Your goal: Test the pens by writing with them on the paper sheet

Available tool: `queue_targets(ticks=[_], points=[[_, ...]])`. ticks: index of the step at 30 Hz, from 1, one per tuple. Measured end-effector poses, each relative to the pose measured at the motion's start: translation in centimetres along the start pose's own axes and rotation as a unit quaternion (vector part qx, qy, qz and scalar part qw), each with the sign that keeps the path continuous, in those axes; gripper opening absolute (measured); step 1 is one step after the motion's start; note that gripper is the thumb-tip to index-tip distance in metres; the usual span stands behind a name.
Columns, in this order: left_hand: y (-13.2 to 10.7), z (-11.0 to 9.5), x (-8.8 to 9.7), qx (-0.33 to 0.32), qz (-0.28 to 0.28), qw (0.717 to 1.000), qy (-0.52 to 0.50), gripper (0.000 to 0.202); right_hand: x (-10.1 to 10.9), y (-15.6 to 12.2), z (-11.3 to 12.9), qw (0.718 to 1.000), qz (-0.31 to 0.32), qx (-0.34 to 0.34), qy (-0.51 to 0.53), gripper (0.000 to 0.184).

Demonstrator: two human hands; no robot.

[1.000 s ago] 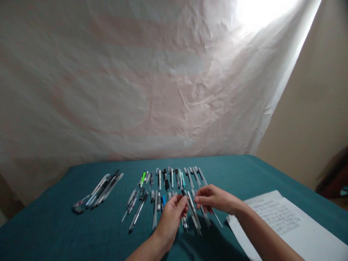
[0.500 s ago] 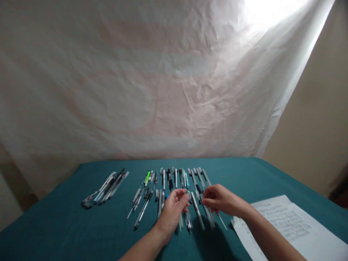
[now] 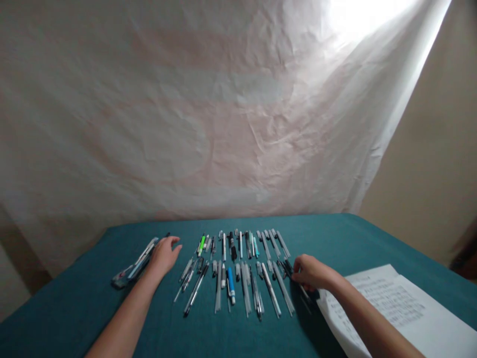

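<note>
Two rows of pens (image 3: 242,278) lie side by side on a teal tablecloth (image 3: 261,328). A separate bundle of pens (image 3: 139,263) lies at the left. My left hand (image 3: 164,254) rests on the right end of that bundle, fingers curled loosely over it. My right hand (image 3: 311,272) sits at the right end of the rows, fingers closed on a dark pen (image 3: 288,268) lying there.
Printed white sheets of paper (image 3: 391,308) lie at the right, under my right forearm. A wrinkled white sheet (image 3: 208,124) hangs behind the table, brightly lit at the top right. A beige wall (image 3: 436,149) stands to the right.
My left hand left the middle of the rows and reached left to the bundle. My right hand shifted right and down onto the end pens.
</note>
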State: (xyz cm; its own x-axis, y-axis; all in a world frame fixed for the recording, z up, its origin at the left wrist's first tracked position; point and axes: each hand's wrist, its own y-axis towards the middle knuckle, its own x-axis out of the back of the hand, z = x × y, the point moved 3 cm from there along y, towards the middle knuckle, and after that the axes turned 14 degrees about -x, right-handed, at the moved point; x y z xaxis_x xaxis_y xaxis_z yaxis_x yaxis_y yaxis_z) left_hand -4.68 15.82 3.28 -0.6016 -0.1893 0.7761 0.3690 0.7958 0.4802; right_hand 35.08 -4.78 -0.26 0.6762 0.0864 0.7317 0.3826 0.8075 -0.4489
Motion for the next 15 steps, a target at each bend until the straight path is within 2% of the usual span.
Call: queue_targets(ticks=[2, 5, 15], points=[[-0.3, 1.7, 0.5, 0.008, 0.001, 0.998, 0.060, 0.027, 0.0, 0.0, 0.1, 1.000, 0.002, -0.002, -0.002, 0.012], [-0.8, 2.9, 0.7, 0.015, 0.003, 0.991, 0.132, 0.027, -0.2, -0.1, 0.2, 1.000, 0.010, 0.006, -0.005, 0.012], [-2.9, 3.0, -0.2, 0.029, 0.013, 0.971, 0.236, 0.022, -0.8, 1.0, -0.4, 0.999, -0.003, 0.016, -0.048, 0.022]])
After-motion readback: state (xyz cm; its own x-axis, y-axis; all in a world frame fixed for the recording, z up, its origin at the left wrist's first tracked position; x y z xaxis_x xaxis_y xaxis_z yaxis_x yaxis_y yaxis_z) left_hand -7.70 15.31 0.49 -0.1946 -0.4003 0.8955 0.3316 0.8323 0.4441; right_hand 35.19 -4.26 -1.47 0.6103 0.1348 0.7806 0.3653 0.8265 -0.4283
